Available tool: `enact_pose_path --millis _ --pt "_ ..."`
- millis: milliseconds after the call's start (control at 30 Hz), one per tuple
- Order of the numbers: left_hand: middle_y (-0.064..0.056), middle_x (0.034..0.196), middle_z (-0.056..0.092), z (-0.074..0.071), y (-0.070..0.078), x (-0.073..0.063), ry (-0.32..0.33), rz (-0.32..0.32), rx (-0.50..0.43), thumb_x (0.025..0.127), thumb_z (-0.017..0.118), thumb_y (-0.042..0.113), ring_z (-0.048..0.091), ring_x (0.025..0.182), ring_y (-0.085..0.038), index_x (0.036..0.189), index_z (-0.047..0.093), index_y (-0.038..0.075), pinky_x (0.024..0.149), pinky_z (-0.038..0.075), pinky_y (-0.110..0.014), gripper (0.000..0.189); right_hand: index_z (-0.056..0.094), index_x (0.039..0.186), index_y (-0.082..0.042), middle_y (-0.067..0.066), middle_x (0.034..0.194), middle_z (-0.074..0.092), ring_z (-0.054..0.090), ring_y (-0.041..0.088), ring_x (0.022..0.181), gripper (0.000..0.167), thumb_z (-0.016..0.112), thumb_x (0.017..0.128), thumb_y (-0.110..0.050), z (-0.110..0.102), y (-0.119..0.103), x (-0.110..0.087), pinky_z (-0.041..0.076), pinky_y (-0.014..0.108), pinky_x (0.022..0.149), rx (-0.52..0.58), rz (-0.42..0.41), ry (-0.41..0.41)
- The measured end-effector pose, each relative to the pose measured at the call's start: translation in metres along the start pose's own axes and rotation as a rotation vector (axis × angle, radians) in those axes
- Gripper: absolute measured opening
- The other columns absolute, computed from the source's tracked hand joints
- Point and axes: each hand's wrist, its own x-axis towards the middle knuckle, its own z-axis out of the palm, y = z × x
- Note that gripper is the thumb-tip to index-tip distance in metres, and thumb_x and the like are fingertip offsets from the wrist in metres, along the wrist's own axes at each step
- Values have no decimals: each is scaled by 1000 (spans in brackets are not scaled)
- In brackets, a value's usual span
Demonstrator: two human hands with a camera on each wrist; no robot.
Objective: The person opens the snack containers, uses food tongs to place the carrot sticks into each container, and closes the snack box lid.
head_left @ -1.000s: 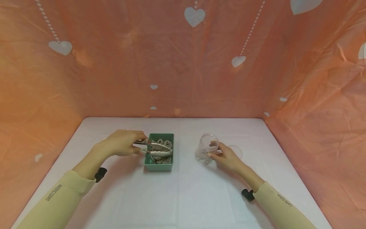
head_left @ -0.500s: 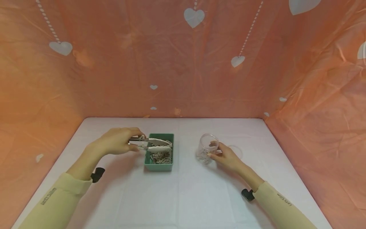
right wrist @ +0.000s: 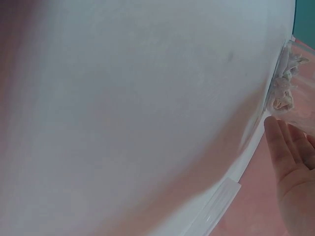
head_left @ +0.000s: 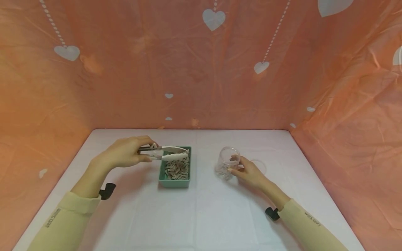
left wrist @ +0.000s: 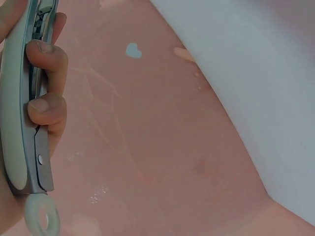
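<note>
My left hand (head_left: 125,151) grips a pair of tongs (head_left: 174,157) with pale, scalloped tips. In the left wrist view, fingers curl around the white-and-metal handle (left wrist: 15,98), which ends in a ring. The tips lie level over the far half of a green rectangular container (head_left: 174,183) of greyish-brown dried strips (head_left: 177,169). Whether they pinch a strip is too small to tell. My right hand (head_left: 249,172) holds a clear plastic jar (head_left: 226,161) on the table, thumb and fingers about its right side. Similar pieces (right wrist: 283,93) lie in the jar's bottom.
A clear round lid (head_left: 260,166) lies on the white table (head_left: 194,219) just behind the right hand. Orange cloth walls with hearts (head_left: 201,87) enclose the table's back and sides. White table surface stretches between container and jar.
My left hand and the tongs have risen and shifted slightly left and back, uncovering the strips in the container's near half. The right hand and jar have kept their place.
</note>
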Motion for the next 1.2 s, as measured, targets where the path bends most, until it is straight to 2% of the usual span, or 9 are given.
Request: enact_pose_path --millis 200,433,667,733,900,967,1100,1200 --pt "1 117 73 -2 -2 -1 16 -21 -20 88 84 34 68 95 -22 125 70 24 82 52 -55 40 54 138 1 26 139 60 68 44 114 47 72 99 -18 0 0 0 58 48 93 5 9 -2" --pt "0 122 72 -6 2 0 48 -24 -48 89 83 33 68 101 -23 126 70 24 86 51 -55 41 53 139 1 26 139 59 68 45 114 47 72 99 -18 -1 1 -1 57 48 94 6 6 -5" --pt "3 106 71 -8 9 6 46 -40 -97 91 82 35 60 80 -12 130 68 25 75 47 -42 43 54 138 1 26 138 60 68 44 114 47 72 99 -18 0 2 -1 57 49 93 1 9 -1" --pt "2 111 71 -7 11 9 56 -41 -110 90 82 34 59 77 -11 132 67 25 73 47 -41 45 55 137 0 26 137 61 68 44 114 46 72 99 -18 0 2 -1 58 48 93 0 10 0" --pt "-4 135 66 -4 18 16 90 -18 -148 90 83 30 63 87 -19 131 68 23 80 48 -46 44 55 137 1 26 138 61 68 43 114 46 71 100 -18 0 2 -2 58 48 92 3 19 -5" --pt "-4 135 66 -3 20 20 97 -2 -158 90 83 30 64 95 -22 131 68 21 84 49 -47 45 55 138 1 26 138 61 68 43 114 46 71 100 -19 -1 3 -2 58 48 92 4 24 -7" --pt "-1 125 68 0 27 31 102 26 -175 89 84 30 62 94 -22 130 68 19 84 49 -46 45 55 138 1 26 138 61 68 43 114 46 71 100 -19 -1 3 -1 58 48 92 3 23 -8" --pt "-1 124 69 2 32 37 98 39 -193 89 84 30 62 95 -22 129 68 19 84 49 -46 45 55 138 1 26 138 61 68 43 114 46 72 99 -17 -1 2 -1 57 49 93 5 16 -6"
